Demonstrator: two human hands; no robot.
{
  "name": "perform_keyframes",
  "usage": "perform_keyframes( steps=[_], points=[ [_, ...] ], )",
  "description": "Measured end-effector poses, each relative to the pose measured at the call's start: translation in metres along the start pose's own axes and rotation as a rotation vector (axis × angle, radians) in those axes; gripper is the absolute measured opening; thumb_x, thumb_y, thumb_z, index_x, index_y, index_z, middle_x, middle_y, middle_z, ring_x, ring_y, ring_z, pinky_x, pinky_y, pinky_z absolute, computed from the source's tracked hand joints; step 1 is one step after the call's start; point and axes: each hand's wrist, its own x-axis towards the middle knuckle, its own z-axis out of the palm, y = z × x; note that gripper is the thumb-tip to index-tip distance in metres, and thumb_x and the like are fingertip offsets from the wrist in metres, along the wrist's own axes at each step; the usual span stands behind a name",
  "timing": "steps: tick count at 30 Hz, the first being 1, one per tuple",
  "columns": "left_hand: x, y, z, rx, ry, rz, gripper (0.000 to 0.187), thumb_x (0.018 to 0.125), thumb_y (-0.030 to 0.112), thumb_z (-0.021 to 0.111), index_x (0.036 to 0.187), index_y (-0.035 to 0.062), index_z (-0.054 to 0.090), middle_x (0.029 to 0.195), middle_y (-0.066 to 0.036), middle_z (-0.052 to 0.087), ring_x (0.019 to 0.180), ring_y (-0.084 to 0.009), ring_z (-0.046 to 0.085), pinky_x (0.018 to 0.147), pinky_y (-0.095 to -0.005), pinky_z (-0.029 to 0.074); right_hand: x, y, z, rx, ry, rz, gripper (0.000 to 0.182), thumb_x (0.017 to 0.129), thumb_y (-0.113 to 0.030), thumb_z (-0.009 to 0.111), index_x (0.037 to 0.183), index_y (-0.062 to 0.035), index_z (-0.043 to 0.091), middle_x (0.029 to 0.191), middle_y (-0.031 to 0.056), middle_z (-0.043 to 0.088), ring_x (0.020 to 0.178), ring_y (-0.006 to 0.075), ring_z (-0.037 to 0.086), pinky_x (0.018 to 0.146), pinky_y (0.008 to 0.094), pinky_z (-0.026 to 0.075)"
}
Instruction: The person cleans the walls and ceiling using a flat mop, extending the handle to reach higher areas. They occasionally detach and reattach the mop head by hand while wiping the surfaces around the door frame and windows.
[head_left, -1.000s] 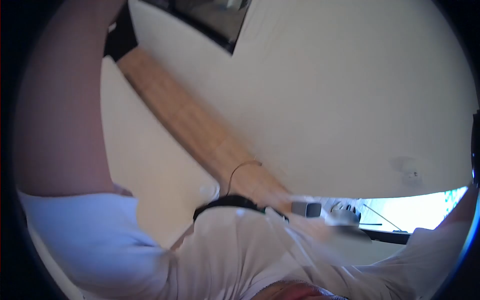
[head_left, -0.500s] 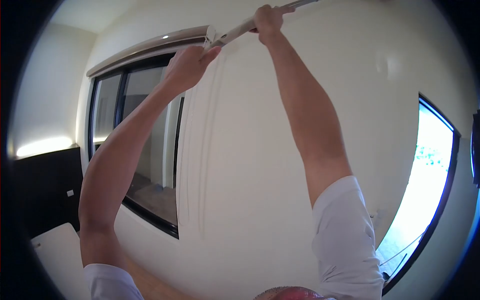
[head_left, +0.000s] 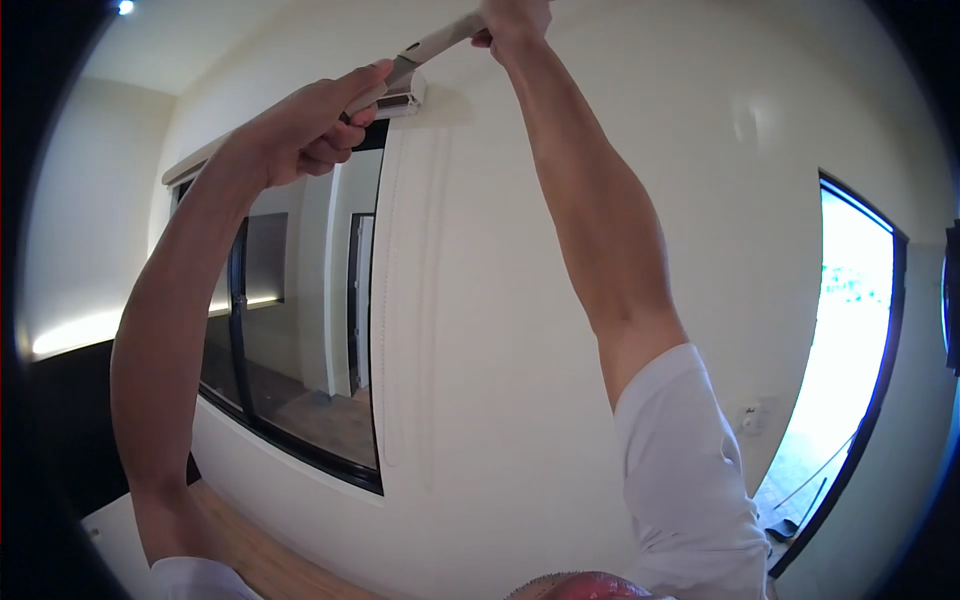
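A grey pole (head_left: 440, 43) with a hole near its joint slants across the top of the view, up and to the right. My left hand (head_left: 318, 125) is wrapped around its lower end, in front of the right end of the window's roller blind (head_left: 405, 98). Higher up, my right hand (head_left: 515, 22) grips the same pole, its fingers partly cut off by the top edge. The pole's far end lies out of view. Both arms are raised in front of the white wall (head_left: 500, 300).
A black-framed sliding window (head_left: 300, 330) is on the left, with a bead chain (head_left: 388, 300) hanging along its right side. A bright doorway (head_left: 855, 340) opens at the right, beside a wall socket (head_left: 750, 417). At lower left are a dark panel (head_left: 70, 420) and a wooden ledge (head_left: 270, 550).
Both hands have shifted left in view, the right one also upward, with the pole. The pole's far end has left the picture. The camera's view of window and doorway has shifted.
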Motion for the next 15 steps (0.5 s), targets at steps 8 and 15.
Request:
perform_keyframes(
  steps=[8,15],
  points=[
    [-0.024,0.002,-0.034,-0.260,-0.261,-0.077,0.058,0.097,0.070,0.053,0.068,0.0210,0.043,0.047,0.015,0.033,0.035,0.0042,0.022,0.030,-0.0162,0.016,0.008,-0.008,0.018,0.327,0.069,0.023,0.073,0.100,-0.009,0.044,0.155,0.0126,0.001,0.082,0.0150,0.061,0.051,0.0190,0.052,0.041,0.0335,0.041],
    [-0.027,0.022,-0.039,-0.028,0.087,0.065,0.059,0.094,0.072,0.058,0.070,0.0196,0.044,0.049,0.015,0.033,0.038,0.0042,0.024,0.034,-0.0155,0.014,0.043,-0.014,0.025,0.389,-0.171,-0.023,0.010,0.101,-0.008,0.045,0.093,-0.0026,0.046,0.066,0.0029,0.046,0.050,0.0127,0.038,0.041,0.0321,0.031]
  ],
)
